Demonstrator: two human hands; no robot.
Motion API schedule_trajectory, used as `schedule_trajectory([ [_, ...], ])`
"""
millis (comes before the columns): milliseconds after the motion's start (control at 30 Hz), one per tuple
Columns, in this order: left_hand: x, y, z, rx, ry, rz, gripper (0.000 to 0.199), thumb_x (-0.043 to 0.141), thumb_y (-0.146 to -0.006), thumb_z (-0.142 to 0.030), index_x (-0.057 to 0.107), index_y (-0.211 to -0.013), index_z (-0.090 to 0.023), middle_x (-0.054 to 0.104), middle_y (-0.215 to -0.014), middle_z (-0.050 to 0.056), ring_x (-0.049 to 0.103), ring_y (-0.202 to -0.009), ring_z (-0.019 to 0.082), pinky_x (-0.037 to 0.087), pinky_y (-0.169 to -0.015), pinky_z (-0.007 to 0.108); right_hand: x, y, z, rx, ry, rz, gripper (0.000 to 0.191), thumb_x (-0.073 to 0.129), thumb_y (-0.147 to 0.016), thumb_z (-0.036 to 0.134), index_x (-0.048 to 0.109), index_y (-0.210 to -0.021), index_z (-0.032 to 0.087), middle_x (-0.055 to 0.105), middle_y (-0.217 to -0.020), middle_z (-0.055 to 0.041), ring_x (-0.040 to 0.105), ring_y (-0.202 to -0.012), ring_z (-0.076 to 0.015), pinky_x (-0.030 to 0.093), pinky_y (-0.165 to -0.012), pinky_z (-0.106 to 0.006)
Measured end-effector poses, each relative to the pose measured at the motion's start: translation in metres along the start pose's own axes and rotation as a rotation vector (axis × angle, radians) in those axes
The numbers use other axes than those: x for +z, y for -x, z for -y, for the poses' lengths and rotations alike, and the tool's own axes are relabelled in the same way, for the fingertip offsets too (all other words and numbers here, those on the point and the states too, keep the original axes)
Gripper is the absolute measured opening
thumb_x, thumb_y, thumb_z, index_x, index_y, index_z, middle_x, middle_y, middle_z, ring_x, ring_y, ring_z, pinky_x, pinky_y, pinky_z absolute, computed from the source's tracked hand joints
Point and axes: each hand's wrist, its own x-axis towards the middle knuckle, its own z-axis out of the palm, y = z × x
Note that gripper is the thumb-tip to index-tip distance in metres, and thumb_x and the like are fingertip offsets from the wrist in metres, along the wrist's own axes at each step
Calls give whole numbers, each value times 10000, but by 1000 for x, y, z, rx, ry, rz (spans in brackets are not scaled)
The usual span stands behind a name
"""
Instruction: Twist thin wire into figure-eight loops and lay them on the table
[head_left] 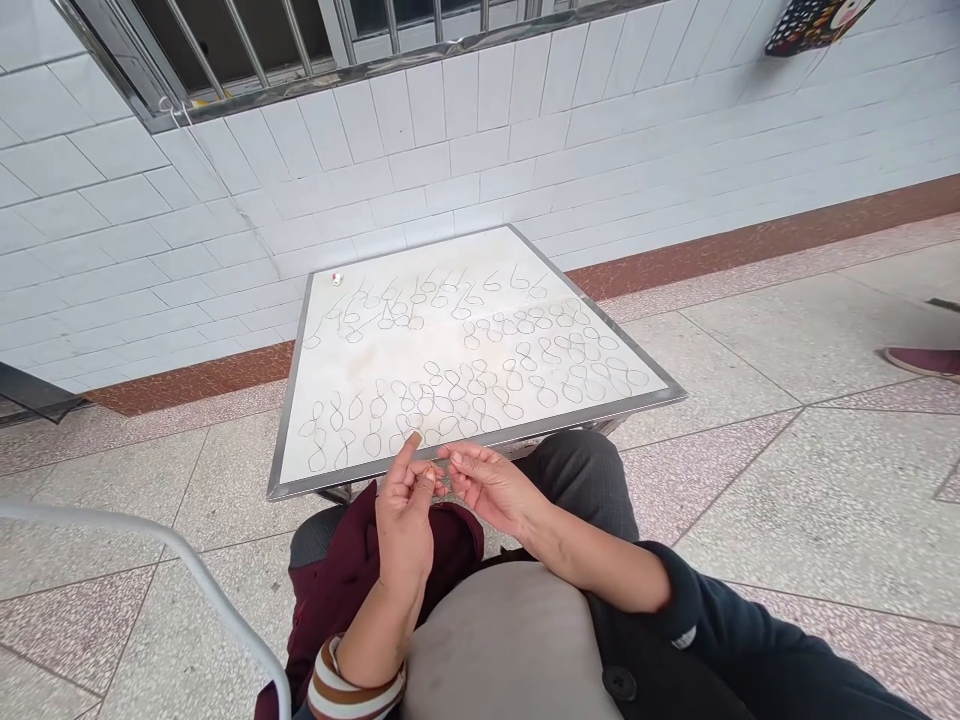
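Note:
Both hands are close together over my lap, just in front of the table's near edge. My left hand [406, 510] has its thumb and fingertips pinched, one finger pointing up toward the tabletop. Close beside it, my right hand [495, 488] pinches with thumb and forefinger. What lies between the fingertips is too thin and small to make out. Ahead of them, many thin wire loops [480, 385], mostly twisted into figure-eights, lie in rows on the white table [360, 365]. Single loops with straight tails [491, 283] lie toward its far side.
A small white and red object [337, 279] sits at the table's far left corner. The tiled wall [450, 150] with a barred window rises behind. A pale curved tube [187, 555] arcs at the lower left. At the right edge a dark red shoe [922, 361] shows on the floor.

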Motion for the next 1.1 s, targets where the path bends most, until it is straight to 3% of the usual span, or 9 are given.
schedule_trajectory([
  [167, 0, -4, 4, 22, 8, -42, 533, 698, -808, -269, 564, -1321, -217, 615, -776, -27, 551, -679, 93, 478, -756, 261, -1, -3, -3, -10, 32, -15, 248, 814, -727, 316, 722, -904, 168, 619, -732, 13, 536, -619, -71, 488, -651, -207],
  [267, -1, -5, 4, 33, 10, -76, 569, 700, -804, -270, 537, -1346, -211, 646, -814, -12, 565, -702, 99, 479, -762, 264, -2, -1, -3, -42, 132, 21, 295, 748, -788, 404, 703, -990, 194, 625, -828, -11, 552, -707, -92, 485, -672, -218],
  [467, -3, -4, 2, 67, -94, -70, 590, 677, -833, -291, 491, -1386, -204, 658, -817, -11, 561, -695, 96, 469, -724, 238, -6, 1, -8, -161, 409, 52, 267, 757, -767, 350, 689, -987, 216, 648, -913, -11, 555, -759, -105, 429, -625, -212],
  [633, -1, -2, -1, 54, -111, -27, 559, 677, -832, -288, 516, -1360, -201, 670, -819, -5, 577, -678, 102, 492, -726, 259, -8, 0, -10, -311, 547, 23, 213, 706, -804, 368, 685, -947, 211, 644, -807, 10, 531, -660, -100, 426, -619, -244],
  [767, -2, -3, 0, 50, -123, -3, 539, 674, -839, -286, 527, -1351, -200, 682, -838, 4, 600, -704, 109, 505, -774, 283, -6, 2, -9, -379, 626, -23, 207, 697, -808, 363, 669, -934, 202, 632, -787, 5, 569, -705, -120, 450, -664, -268],
  [1100, -6, -3, 3, 23, -61, 60, 500, 624, -889, -338, 520, -1369, -245, 696, -957, 35, 621, -865, 144, 496, -895, 340, -3, 2, -1, -381, 735, -98, 167, 661, -801, 340, 653, -908, 211, 557, -694, 29, 520, -646, -123, 420, -637, -270],
])
